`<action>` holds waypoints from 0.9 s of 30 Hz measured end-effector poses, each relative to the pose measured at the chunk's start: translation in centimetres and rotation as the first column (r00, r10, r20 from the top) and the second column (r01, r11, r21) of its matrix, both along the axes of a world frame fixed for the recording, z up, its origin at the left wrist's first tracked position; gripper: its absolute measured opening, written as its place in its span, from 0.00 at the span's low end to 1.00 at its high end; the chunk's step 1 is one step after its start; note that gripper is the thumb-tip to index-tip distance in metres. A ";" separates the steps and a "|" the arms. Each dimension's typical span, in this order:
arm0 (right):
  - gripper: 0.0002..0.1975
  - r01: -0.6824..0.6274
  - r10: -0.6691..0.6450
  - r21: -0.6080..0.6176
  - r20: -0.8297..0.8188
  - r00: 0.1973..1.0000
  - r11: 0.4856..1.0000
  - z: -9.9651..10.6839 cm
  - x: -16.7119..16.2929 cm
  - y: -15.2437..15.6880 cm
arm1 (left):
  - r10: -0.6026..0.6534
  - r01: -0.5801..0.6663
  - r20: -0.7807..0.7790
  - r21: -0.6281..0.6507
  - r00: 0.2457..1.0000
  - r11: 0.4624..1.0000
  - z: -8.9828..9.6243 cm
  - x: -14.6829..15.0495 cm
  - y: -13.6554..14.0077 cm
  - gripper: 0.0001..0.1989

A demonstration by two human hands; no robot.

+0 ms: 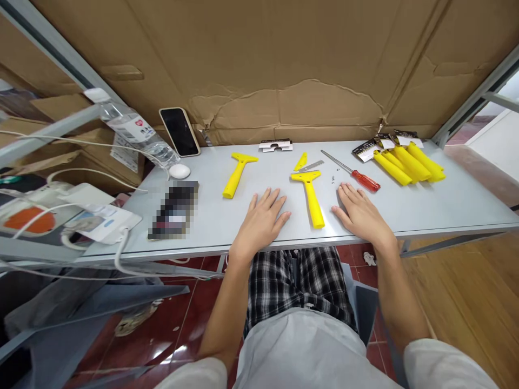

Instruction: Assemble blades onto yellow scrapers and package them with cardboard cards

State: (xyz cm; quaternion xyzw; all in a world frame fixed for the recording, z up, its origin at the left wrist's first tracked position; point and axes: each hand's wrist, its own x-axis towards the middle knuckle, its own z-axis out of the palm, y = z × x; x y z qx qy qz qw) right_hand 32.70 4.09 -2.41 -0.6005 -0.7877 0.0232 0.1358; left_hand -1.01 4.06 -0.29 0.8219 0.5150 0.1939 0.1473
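My left hand lies flat on the grey tabletop, fingers spread, holding nothing. My right hand also rests palm down with its fingers stretched out, just below a screwdriver with a red handle. Between the hands is a yellow scraper handle, its wide head pointing away from me. Just beyond that head lie a metal blade and a small yellow cover piece. Tiny screws sit to their right. Another yellow scraper lies beyond my left hand.
Several yellow scrapers with black-and-white cards are piled at right. A folded card is at the back by the cardboard. At left stand a phone, a tilted water bottle, a white round object, a pixelated item and white cables.
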 end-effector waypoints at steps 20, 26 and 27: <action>0.43 -0.006 0.004 0.035 0.052 0.999 0.999 -0.7 0.3 0.1 | 0.015 -0.007 -0.114 0.064 0.993 0.998 -0.8 -0.4 0.2 0.32; 0.45 -0.005 0.004 0.010 0.069 0.998 1.000 -0.5 0.2 0.1 | 0.017 -0.010 -0.095 0.069 0.995 0.998 -1.0 -0.4 0.2 0.31; 0.45 -0.005 0.004 0.005 0.072 0.997 1.000 -0.4 0.2 0.1 | 0.015 -0.009 -0.094 0.066 0.995 0.998 -1.0 -0.4 0.2 0.31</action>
